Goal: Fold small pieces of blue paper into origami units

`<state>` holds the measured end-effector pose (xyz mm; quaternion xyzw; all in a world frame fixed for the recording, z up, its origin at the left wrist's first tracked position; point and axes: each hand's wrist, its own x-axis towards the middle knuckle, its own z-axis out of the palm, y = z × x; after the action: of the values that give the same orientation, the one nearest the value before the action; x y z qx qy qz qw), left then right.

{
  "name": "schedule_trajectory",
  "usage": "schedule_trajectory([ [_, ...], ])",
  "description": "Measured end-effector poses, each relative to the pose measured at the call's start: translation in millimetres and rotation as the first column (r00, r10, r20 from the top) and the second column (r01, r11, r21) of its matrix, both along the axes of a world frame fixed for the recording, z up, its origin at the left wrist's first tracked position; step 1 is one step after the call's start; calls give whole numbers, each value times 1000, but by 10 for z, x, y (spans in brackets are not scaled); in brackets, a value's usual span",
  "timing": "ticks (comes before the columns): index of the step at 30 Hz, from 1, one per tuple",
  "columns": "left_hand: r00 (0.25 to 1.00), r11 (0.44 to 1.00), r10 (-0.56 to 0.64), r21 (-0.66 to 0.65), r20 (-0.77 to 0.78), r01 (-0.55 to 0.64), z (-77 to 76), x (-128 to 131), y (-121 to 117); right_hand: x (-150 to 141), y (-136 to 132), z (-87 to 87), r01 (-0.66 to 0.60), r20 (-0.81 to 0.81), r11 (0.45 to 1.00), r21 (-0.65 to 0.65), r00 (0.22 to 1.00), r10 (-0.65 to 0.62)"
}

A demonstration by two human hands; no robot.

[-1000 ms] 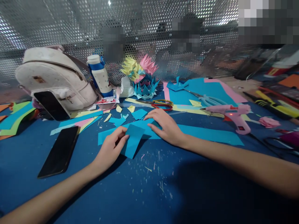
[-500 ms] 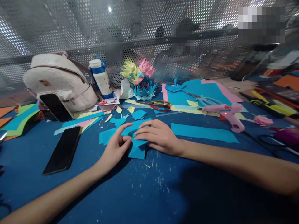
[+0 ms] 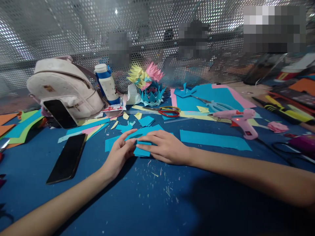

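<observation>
A small folded piece of blue paper (image 3: 142, 152) lies on the table between my hands. My left hand (image 3: 120, 150) pinches its left side with thumb and fingers. From the right, my right hand (image 3: 166, 146) reaches over the piece, its fingers pressed together on the folded layers. Parts of the paper are hidden under the fingers. Just beyond my hands lies a wider blue paper strip (image 3: 110, 144). Smaller blue folded pieces (image 3: 146, 121) rest a little farther back.
Scissors (image 3: 169, 112) lie behind my hands, before paper flowers (image 3: 152, 93). At right are a blue strip (image 3: 214, 140) and a pink glue gun (image 3: 243, 121) with its cord. At left are a phone (image 3: 67, 159), a second phone (image 3: 60, 113) against a backpack (image 3: 66, 83), and a bottle (image 3: 107, 83).
The blue piece's near flap, which reached closer to me, is now folded up shorter. My right fingers have come down over it, and my left hand has closed in beside it.
</observation>
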<state>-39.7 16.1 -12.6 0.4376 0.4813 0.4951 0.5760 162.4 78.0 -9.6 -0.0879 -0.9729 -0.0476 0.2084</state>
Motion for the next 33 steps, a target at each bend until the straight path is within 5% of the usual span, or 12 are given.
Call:
schedule_trajectory([
  [6,997,999,-38,28,63,36,18,4,17,12,31,40,-41,-63,988,-152,998,32],
  [11,996,992,-85,96,19,83,23,19,21,-11,36,62,-30,-203,897,-442,977,-67],
  [17,988,981,-125,135,-88,136,49,49,9,-33,26,46,-73,-266,807,-586,958,-107],
  [22,985,977,-144,147,-100,157,5,33,19,-11,51,56,-56,-239,801,-596,965,-111],
  [27,979,971,-171,151,-114,187,-40,47,15,5,110,21,16,-353,808,-589,894,-275],
  [30,979,973,-161,145,-123,178,-22,59,1,19,95,23,96,-408,876,-472,857,-314],
  [33,970,973,-120,171,-210,157,11,61,-24,27,52,47,101,-340,952,-288,919,-200],
])
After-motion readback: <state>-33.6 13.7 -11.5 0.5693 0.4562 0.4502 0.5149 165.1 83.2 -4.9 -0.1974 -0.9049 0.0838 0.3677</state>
